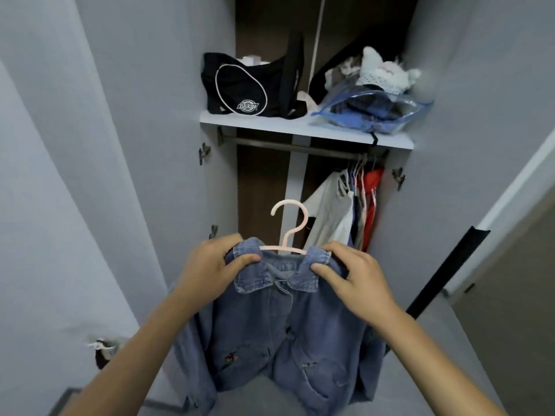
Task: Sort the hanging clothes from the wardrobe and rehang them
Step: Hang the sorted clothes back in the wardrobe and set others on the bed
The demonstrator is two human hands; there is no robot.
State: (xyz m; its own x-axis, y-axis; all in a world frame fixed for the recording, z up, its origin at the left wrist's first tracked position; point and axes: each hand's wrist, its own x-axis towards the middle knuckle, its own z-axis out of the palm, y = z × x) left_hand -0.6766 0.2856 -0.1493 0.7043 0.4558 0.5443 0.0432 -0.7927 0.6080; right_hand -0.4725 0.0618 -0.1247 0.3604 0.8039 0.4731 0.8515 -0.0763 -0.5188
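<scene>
In the lower middle of the frame the left hand [210,267] and right hand [353,277] each grip a shoulder of a denim shirt [288,334] on a pink hanger [289,229], before the open wardrobe [450,85], where clothes [345,211] hang at the rail's [285,146] right end.

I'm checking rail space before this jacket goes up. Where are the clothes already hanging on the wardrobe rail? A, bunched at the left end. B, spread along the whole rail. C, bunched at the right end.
C: the hanging clothes crowd the right end of the rail, whose left and middle stretch is bare.
</scene>
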